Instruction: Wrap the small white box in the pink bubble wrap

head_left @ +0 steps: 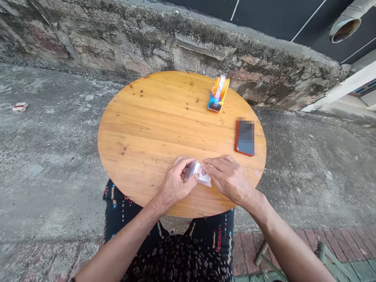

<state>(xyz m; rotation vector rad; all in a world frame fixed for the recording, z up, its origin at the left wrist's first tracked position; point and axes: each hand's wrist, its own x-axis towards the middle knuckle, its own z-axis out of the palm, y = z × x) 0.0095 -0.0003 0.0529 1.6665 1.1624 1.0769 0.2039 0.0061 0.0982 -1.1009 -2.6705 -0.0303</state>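
Note:
A small white packet in clear plastic wrap [202,173], with red or pink print on it, lies at the near side of the round wooden table [152,133]. My left hand [178,179] grips it from the left, thumb across its near side and fingers at the far side. From the right, my right hand [227,174] has its fingers closed at the upper right edge of the wrap. Its fingertips partly cover that corner, so I cannot tell exactly what they pinch.
A yellow and blue tape dispenser [218,94] with a roll of tape stands near the table's far edge. A phone in a red case [245,138] lies on the right. Beyond the table runs a rough stone wall [176,43]. A green metal frame [335,260] is at lower right.

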